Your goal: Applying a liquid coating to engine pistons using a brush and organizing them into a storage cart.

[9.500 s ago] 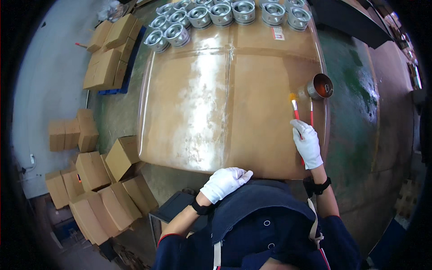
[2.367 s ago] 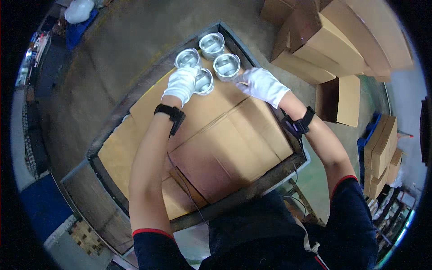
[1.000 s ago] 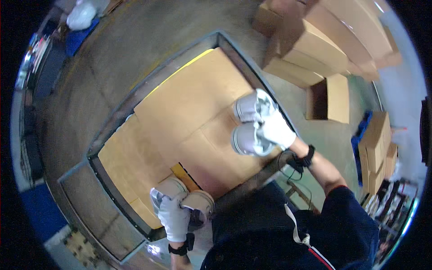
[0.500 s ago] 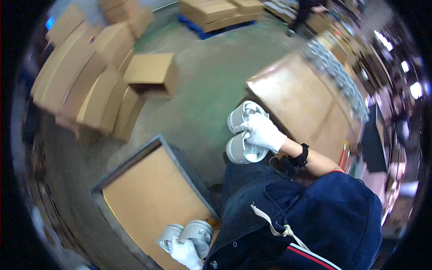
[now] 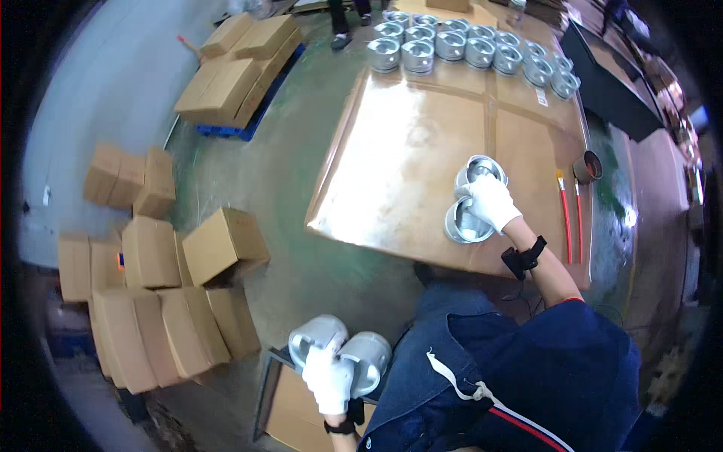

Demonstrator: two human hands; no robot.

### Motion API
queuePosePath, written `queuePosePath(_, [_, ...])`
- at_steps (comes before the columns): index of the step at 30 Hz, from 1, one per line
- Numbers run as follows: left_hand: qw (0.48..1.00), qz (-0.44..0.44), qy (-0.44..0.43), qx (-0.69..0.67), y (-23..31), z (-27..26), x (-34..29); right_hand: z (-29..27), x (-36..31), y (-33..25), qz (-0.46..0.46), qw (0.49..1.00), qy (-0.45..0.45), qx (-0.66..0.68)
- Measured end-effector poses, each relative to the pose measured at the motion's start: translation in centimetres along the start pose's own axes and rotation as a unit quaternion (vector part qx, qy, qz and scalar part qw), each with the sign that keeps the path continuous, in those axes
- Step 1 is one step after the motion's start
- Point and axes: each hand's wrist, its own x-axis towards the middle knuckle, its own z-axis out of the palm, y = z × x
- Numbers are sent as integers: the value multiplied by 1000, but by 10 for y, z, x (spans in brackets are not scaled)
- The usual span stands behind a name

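Observation:
In white gloves, both my hands carry silver metal pistons. At lower centre-left, my left hand (image 5: 329, 383) grips two of them, a left piston (image 5: 316, 331) and a right piston (image 5: 370, 354), above a dark-rimmed crate (image 5: 265, 392) with cardboard inside. My right hand (image 5: 493, 202) pinches another pair, an upper piston (image 5: 465, 178) and a lower piston (image 5: 456, 226), over the near part of a cardboard-covered table (image 5: 407, 162). Whether this pair touches the table, I cannot tell. Along the table's far edge stand several more pistons (image 5: 450, 47) in rows.
Two red-handled brushes (image 5: 565, 226) and a brown cup (image 5: 586, 167) lie at the table's right edge. Cardboard boxes (image 5: 181, 324) are stacked at left, others (image 5: 218, 87) on a blue pallet (image 5: 241, 132). A person's legs (image 5: 339, 22) show at the top. A dark bin (image 5: 610, 83) stands right.
My view has swung toward the table. My right hand has brought its two pistons from beside the table to over it. My left hand has risen from the crate with its pair.

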Motion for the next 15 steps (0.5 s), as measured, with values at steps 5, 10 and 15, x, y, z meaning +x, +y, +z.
queuePosePath(5, [961, 276, -4, 16, 92, 33, 134, 6, 22, 57, 102, 993, -9, 54])
queuePosePath(10, [902, 428, -46, 43, 183, 81, 235, 0, 22, 67, 33, 999, -18, -29])
queuePosePath(15, [873, 480, -26, 83, 214, 143, 282, -38, 13, 34, -67, 970, 233, 8])
